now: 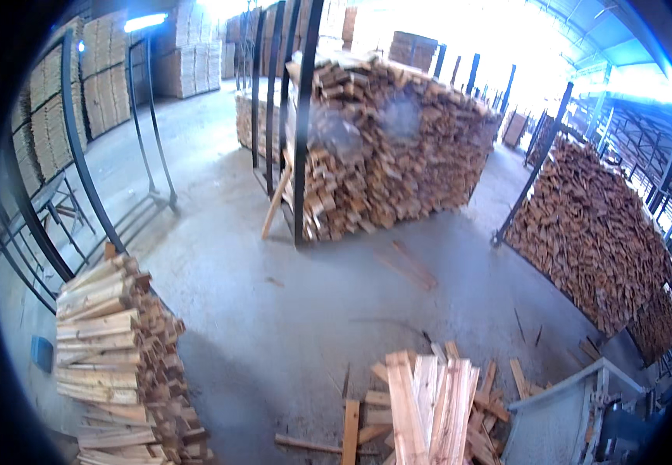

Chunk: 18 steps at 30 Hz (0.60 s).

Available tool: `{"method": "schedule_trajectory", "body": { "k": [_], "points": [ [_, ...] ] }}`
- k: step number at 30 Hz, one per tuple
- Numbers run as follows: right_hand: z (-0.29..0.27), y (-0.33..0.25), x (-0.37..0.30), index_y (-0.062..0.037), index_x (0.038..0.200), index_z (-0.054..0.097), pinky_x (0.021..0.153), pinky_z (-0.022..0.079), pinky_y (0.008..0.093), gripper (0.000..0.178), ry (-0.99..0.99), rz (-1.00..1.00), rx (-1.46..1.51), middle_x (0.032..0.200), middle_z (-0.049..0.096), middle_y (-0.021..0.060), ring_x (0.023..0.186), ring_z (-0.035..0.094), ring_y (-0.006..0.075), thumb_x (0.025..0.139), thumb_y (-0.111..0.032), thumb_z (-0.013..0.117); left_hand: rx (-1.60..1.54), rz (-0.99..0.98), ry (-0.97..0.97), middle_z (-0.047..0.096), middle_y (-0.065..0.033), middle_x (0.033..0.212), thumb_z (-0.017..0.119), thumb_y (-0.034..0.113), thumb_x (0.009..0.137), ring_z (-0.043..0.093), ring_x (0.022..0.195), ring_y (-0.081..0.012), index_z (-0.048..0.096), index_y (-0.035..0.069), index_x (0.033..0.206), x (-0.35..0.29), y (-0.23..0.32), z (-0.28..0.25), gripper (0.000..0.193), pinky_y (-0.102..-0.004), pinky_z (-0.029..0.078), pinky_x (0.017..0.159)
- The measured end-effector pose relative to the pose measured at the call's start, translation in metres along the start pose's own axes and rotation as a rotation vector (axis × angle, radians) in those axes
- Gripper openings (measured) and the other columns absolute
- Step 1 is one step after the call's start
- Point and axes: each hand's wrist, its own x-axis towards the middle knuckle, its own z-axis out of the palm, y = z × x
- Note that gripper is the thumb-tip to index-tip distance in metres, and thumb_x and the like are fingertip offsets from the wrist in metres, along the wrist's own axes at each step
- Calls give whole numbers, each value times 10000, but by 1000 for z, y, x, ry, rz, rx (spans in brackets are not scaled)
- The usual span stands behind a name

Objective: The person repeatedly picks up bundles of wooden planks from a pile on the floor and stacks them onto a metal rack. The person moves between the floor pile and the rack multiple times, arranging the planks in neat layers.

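Neither of my hands shows in the head view. Several pale wooden boards (pixel 450 399) rise side by side from the lower edge, right of centre; their lower ends are cut off, so I cannot tell what supports them. More loose boards (pixel 491 411) lie criss-cross around and behind them. At the lower left, a stack of sawn boards (pixel 99 349) has its uneven ends facing right.
A large wood stack (pixel 398 155) stands ahead between dark metal posts (pixel 303 155), with another stack (pixel 592 232) at the right. A grey metal machine or table (pixel 561 422) occupies the lower right. Loose slats (pixel 410 263) and a blue object (pixel 41 353) lie on the floor.
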Motion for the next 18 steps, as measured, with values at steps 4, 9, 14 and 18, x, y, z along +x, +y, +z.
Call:
{"method": "schedule_trajectory", "body": {
  "k": [4,9,14,18],
  "points": [
    [39,-75,65,29,1318,249,867,419,345,720,-4,-294,-226,1230,434,148,1077,470,259,681,-65,571,366,432,56,432,-112,1235,700,130,697,428,1127,-211,98,53,1372,47,86,0,908,-345,343,964],
    [136,-210,130,-5,1324,267,883,402,352,733,-86,-352,56,1214,445,162,1076,469,259,665,-91,578,189,517,-109,392,-109,1281,703,100,685,407,1163,-204,61,58,1376,73,236,12,944,-338,339,969],
    [192,-304,231,13,1342,208,943,350,345,798,-209,-665,50,1255,411,160,1132,429,242,644,-141,566,309,640,-104,397,-156,1223,717,123,703,426,1121,-235,61,44,1343,148,362,-1,920,-384,388,929],
    [238,-367,318,38,1348,167,986,298,343,846,-314,-814,-17,1290,369,173,1175,389,237,615,-166,538,446,733,-146,326,-156,1279,694,134,729,368,1168,-208,-1,42,1357,189,468,-13,942,-349,330,971]
  ]
}}
